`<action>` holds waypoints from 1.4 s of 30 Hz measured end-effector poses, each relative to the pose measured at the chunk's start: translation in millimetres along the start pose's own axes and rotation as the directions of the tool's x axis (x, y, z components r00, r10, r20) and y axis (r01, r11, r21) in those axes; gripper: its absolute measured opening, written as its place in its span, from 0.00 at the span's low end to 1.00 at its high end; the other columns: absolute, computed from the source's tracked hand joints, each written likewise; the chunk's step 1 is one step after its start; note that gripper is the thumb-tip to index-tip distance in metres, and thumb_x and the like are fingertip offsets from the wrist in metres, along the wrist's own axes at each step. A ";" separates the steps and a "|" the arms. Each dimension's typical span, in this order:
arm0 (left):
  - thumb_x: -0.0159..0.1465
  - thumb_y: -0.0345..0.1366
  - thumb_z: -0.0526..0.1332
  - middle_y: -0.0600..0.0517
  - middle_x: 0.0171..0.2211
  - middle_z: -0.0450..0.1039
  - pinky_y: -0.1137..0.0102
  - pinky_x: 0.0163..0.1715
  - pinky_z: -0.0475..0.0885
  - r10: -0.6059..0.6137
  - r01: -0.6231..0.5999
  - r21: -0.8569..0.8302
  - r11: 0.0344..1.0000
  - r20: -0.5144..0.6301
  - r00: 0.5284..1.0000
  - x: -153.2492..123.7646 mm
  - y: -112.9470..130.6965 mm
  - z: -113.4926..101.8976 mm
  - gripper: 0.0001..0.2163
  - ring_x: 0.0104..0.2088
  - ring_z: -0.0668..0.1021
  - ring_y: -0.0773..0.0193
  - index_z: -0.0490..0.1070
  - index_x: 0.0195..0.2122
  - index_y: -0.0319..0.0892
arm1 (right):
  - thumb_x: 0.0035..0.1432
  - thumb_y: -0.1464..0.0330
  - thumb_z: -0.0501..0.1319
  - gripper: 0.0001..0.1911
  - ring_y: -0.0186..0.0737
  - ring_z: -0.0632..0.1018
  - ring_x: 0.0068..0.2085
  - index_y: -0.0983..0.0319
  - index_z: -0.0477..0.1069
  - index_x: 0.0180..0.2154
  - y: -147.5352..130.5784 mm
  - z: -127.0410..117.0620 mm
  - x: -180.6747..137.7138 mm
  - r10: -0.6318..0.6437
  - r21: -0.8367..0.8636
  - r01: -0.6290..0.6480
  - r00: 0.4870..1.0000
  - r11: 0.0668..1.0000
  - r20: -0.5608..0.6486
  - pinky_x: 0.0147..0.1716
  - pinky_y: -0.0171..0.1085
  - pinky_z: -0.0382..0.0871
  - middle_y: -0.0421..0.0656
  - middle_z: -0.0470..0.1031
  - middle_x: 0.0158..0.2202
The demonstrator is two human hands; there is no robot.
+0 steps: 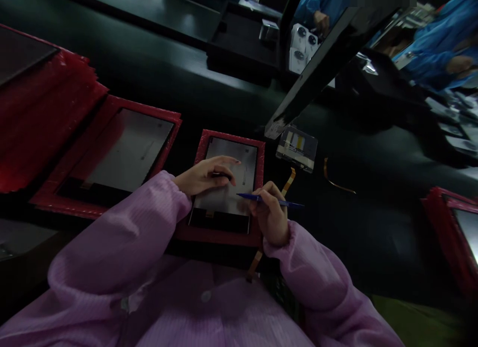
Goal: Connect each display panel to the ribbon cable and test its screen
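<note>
A grey display panel (239,160) lies in a red tray (204,143) on the dark bench in front of me. My left hand (203,176) rests on the panel's left half, fingers curled, with a small dark object pinched under them that I cannot make out. My right hand (272,215) sits at the tray's right edge and grips a blue pen-like tool (276,202), its tip pointing left over the panel. An orange flex strip (288,181) runs past the right hand. Both arms wear pink sleeves.
A larger red tray with a panel (123,153) lies to the left, beside crumpled red packaging (48,108). A small grey module (297,148) and a loose orange flex (336,180) lie to the right. Another red tray (453,227) sits far right. People in blue coats work at the back.
</note>
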State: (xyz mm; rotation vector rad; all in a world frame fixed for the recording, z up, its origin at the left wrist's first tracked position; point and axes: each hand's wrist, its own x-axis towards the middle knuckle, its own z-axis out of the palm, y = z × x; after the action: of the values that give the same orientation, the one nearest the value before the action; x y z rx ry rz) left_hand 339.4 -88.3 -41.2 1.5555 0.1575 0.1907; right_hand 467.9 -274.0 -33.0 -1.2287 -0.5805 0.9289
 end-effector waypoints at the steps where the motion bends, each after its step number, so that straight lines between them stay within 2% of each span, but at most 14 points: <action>1: 0.64 0.37 0.62 0.47 0.39 0.78 0.71 0.37 0.70 -0.029 0.030 -0.021 0.999 0.042 0.999 -1.4 2.3 0.9 0.24 0.37 0.77 0.65 0.60 0.60 0.41 | 0.61 0.62 0.57 0.12 0.29 0.68 0.20 0.59 0.61 0.28 -1.3 -1.1 0.4 -0.020 0.002 0.020 1.000 1.000 -0.014 0.18 0.28 0.60 0.34 0.68 0.20; 11: 0.66 0.40 0.62 0.44 0.47 0.76 0.73 0.36 0.70 -0.148 0.160 -0.044 0.986 0.198 0.969 -5.5 7.2 7.4 0.28 0.40 0.78 0.65 0.55 0.65 0.45 | 0.58 0.59 0.65 0.14 0.32 0.73 0.24 0.59 0.65 0.30 1.6 -2.3 -1.3 -0.032 -0.160 0.039 0.998 0.986 0.046 0.25 0.32 0.68 0.36 0.73 0.24; 13: 0.66 0.39 0.61 0.46 0.46 0.76 0.75 0.34 0.69 -0.169 0.177 -0.014 0.984 0.218 0.961 -5.8 7.7 9.7 0.28 0.37 0.77 0.68 0.54 0.65 0.46 | 0.58 0.58 0.65 0.14 0.31 0.72 0.24 0.59 0.66 0.31 1.3 -2.5 -0.9 -0.036 -0.259 0.062 0.994 0.964 0.104 0.25 0.31 0.67 0.36 0.71 0.24; 15: 0.67 0.40 0.60 0.50 0.40 0.76 0.77 0.27 0.66 -0.182 0.183 0.014 0.983 0.224 0.957 -6.8 7.8 13.6 0.28 0.29 0.73 0.72 0.52 0.66 0.47 | 0.58 0.56 0.65 0.15 0.30 0.70 0.23 0.59 0.66 0.32 1.5 -2.8 -0.7 -0.071 -0.399 0.156 0.973 0.904 0.220 0.24 0.31 0.65 0.35 0.70 0.24; 17: 0.68 0.44 0.57 0.54 0.32 0.73 0.79 0.22 0.62 -0.182 0.185 0.005 0.983 0.201 0.962 -8.4 7.2 19.2 0.27 0.23 0.68 0.74 0.53 0.66 0.45 | 0.59 0.55 0.64 0.15 0.31 0.69 0.24 0.59 0.67 0.33 2.6 -2.5 -1.1 -0.118 -0.501 0.286 0.933 0.817 0.341 0.25 0.32 0.65 0.36 0.70 0.25; 19: 0.69 0.49 0.53 0.56 0.27 0.70 0.78 0.22 0.63 -0.185 0.193 -0.038 0.980 0.151 0.971 -10.5 6.4 25.7 0.27 0.23 0.69 0.72 0.54 0.66 0.43 | 0.61 0.55 0.62 0.14 0.34 0.72 0.27 0.58 0.67 0.32 4.3 -1.5 -2.1 -0.159 -0.529 0.381 0.895 0.758 0.417 0.29 0.34 0.68 0.39 0.72 0.27; 24: 0.68 0.57 0.49 0.55 0.25 0.69 0.76 0.20 0.65 -0.142 0.141 0.016 0.990 0.098 0.985 -14.5 8.2 39.7 0.32 0.22 0.71 0.68 0.57 0.66 0.39 | 0.66 0.57 0.56 0.14 0.38 0.75 0.31 0.57 0.66 0.30 10.4 0.3 -3.8 -0.211 -0.515 0.551 0.789 0.657 0.577 0.34 0.38 0.71 0.42 0.73 0.29; 30: 0.68 0.59 0.45 0.55 0.23 0.68 0.72 0.30 0.69 -0.038 0.024 0.210 0.977 0.064 0.997 -17.1 25.5 53.6 0.33 0.26 0.72 0.66 0.65 0.60 0.37 | 0.65 0.57 0.57 0.13 0.39 0.78 0.37 0.57 0.66 0.32 10.2 -1.6 -3.3 -0.203 -0.462 0.557 0.762 0.690 0.615 0.39 0.40 0.74 0.43 0.76 0.34; 32: 0.68 0.57 0.47 0.56 0.22 0.67 0.71 0.29 0.68 -0.055 0.052 0.215 0.975 0.009 0.998 -20.3 30.9 57.5 0.29 0.26 0.71 0.66 0.67 0.59 0.40 | 0.66 0.57 0.57 0.10 0.37 0.79 0.38 0.57 0.67 0.38 4.7 -3.7 -2.8 -0.208 -0.458 0.568 0.753 0.684 0.625 0.38 0.38 0.74 0.42 0.78 0.37; 34: 0.67 0.54 0.53 0.56 0.21 0.66 0.72 0.26 0.68 -0.072 0.094 0.220 0.971 -0.108 0.992 -25.3 32.2 56.7 0.24 0.24 0.70 0.66 0.70 0.55 0.43 | 0.66 0.57 0.58 0.13 0.35 0.79 0.36 0.57 0.65 0.46 -1.1 -7.1 -1.5 -0.212 -0.487 0.572 0.764 0.660 0.610 0.36 0.35 0.74 0.41 0.78 0.38; 37: 0.67 0.50 0.54 0.54 0.26 0.67 0.73 0.23 0.67 -0.029 0.141 0.261 0.955 -0.389 0.921 -34.4 24.5 40.0 0.20 0.24 0.69 0.67 0.69 0.54 0.45 | 0.66 0.57 0.58 0.16 0.32 0.76 0.28 0.59 0.65 0.50 -6.2 -13.5 2.0 -0.226 -0.564 0.576 0.790 0.592 0.571 0.29 0.31 0.70 0.39 0.76 0.33; 39: 0.69 0.45 0.49 0.53 0.31 0.68 0.72 0.26 0.70 0.031 0.195 0.316 0.928 -0.589 0.808 -40.8 14.1 20.5 0.20 0.26 0.70 0.68 0.62 0.59 0.44 | 0.67 0.60 0.56 0.12 0.32 0.75 0.28 0.60 0.67 0.47 -6.9 -17.5 4.6 -0.234 -0.599 0.595 0.787 0.536 0.571 0.29 0.31 0.68 0.39 0.75 0.31; 40: 0.68 0.42 0.49 0.51 0.35 0.69 0.70 0.30 0.72 0.056 0.254 0.347 0.903 -0.681 0.731 -43.9 8.2 10.3 0.21 0.28 0.72 0.67 0.59 0.61 0.43 | 0.68 0.62 0.55 0.10 0.33 0.76 0.30 0.60 0.69 0.46 -6.7 -19.1 5.6 -0.235 -0.612 0.609 0.779 0.505 0.581 0.31 0.32 0.68 0.41 0.76 0.32; 42: 0.66 0.37 0.50 0.46 0.43 0.69 0.61 0.42 0.76 0.105 0.374 0.397 0.838 -0.790 0.604 -49.8 -3.4 -6.4 0.23 0.36 0.77 0.62 0.56 0.63 0.42 | 0.68 0.65 0.54 0.09 0.37 0.77 0.35 0.61 0.70 0.43 -5.8 -21.5 6.9 -0.228 -0.623 0.647 0.752 0.441 0.619 0.34 0.34 0.68 0.44 0.77 0.34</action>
State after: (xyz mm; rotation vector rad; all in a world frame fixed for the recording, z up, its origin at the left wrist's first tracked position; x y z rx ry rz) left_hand 289.5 -93.1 -45.7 1.9011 1.1414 0.7754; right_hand 490.5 -279.9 -33.9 -1.5314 -1.8131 0.4226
